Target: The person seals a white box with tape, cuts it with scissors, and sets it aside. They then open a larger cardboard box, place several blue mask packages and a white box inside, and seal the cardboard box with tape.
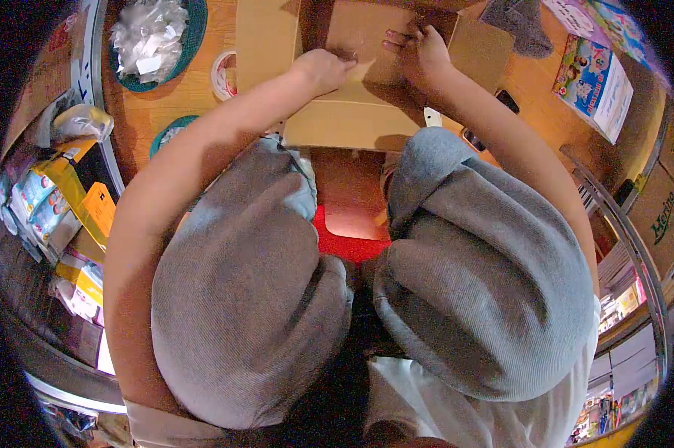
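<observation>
An open cardboard box (348,123) lies in front of my knees, its flaps folded outward. My left hand (323,71) is over the box's near left part, fingers curled in; whether anything is between them is hidden. Inside the right part of the box is my right hand (425,58), its fingers stretched to the left and apart, with nothing visible in them. Between the hands shows the brown inner bottom of the box.
A green basket (195,56) of clear plastic bags (148,37) stands at the upper left, beside a tape roll (223,76). On the right lie a dark phone (507,101), a grey cloth (522,26) and a colourful printed booklet (587,82). Packed shelves flank both sides.
</observation>
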Demonstrator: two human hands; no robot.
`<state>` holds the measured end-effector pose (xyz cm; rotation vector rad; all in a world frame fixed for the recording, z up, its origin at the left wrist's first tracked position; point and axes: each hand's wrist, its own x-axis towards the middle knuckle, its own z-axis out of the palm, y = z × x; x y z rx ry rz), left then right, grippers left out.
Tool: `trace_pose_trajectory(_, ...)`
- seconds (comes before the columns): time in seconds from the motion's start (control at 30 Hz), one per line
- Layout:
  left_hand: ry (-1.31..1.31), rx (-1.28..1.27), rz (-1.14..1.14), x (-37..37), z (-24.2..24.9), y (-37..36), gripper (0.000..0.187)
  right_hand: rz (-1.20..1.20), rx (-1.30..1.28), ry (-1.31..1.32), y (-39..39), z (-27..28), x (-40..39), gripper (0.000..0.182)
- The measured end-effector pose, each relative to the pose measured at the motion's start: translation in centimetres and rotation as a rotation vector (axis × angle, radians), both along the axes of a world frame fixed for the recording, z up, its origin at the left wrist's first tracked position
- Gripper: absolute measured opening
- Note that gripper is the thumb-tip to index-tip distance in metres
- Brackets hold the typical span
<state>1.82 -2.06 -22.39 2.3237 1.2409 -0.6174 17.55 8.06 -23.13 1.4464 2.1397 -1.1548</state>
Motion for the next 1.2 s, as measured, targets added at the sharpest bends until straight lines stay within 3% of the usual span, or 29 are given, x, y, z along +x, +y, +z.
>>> trace_pose_trajectory(0.07, 0.067, -0.125, -0.015, 0.1, 0.7, 0.9, 0.035, 0.624, 0.227, -0.396, 0.3, 3.4, -1.0, 0.032)
trace_pose_trajectory(0.17, 0.116, -0.187, -0.001, 0.0, 1.1, 1.4, 0.032, 0.982, 0.16, -0.545, 0.8, 6.2, -2.4, 0.033)
trace_pose_trajectory(0.23, 0.112, -0.166, -0.024, -0.5, 0.1, 1.1, 0.032, 1.068, 0.2, -0.458, 0.5, 5.7, -2.7, 0.034)
trace_pose_trajectory(0.3, 0.085, -0.123, -0.093, -0.9, -1.8, 0.8, 0.034, 1.058, 0.478, -0.157, -1.4, 1.5, -1.3, 0.032)
trace_pose_trajectory(0.4, -0.21, 0.084, 0.078, -1.4, -1.3, 0.0, 0.025, 0.993, 0.717, 0.116, -2.5, -1.5, 0.3, 0.029)
trace_pose_trajectory(0.47, -0.127, -0.036, 0.058, -1.3, 1.8, 1.2, 0.021, 1.044, 0.665, -0.009, -2.6, -1.7, 0.1, 0.033)
trace_pose_trajectory(0.5, -0.086, -0.095, 0.044, -1.2, 2.9, 1.7, 0.019, 1.108, 0.562, -0.197, -2.7, -1.5, -0.6, 0.04)
trace_pose_trajectory(0.57, -0.118, 0.005, 0.098, -1.1, 2.7, 2.1, 0.016, 1.129, 0.485, -0.376, -2.3, -1.6, -1.1, 0.05)
trace_pose_trajectory(0.73, 0.188, 0.06, 0.048, -0.4, 0.8, 0.2, 0.016, 1.025, 0.456, -0.185, -2.1, -0.9, -0.7, 0.063)
trace_pose_trajectory(0.8, 0.239, 0.155, -0.022, -1.0, 0.0, 0.0, 0.016, 1.025, 0.261, -0.297, -0.9, 1.0, -2.3, 0.062)
trace_pose_trajectory(0.83, 0.299, 0.072, -0.003, -0.9, 0.4, 0.3, 0.018, 1.02, 0.157, -0.353, -0.5, 1.7, -3.0, 0.061)
trace_pose_trajectory(0.9, 0.408, -0.114, 0.037, 0.2, 1.3, 0.9, 0.025, 0.99, 0.199, -0.338, -0.1, 1.1, -3.5, 0.06)
trace_pose_trajectory(1.0, 0.41, -0.151, -0.004, 0.2, 1.5, 1.1, 0.027, 0.969, 0.414, -0.24, -1.4, 0.2, -2.7, 0.057)
trace_pose_trajectory(1.1, 0.393, 0.027, -0.044, 0.1, -0.1, 0.2, 0.02, 0.948, 0.58, -0.185, -2.7, -0.1, -1.7, 0.054)
trace_pose_trajectory(1.2, 0.363, -0.008, 0.009, 0.1, 0.7, 0.8, 0.021, 0.937, 0.716, -0.158, -2.9, 0.0, -1.6, 0.052)
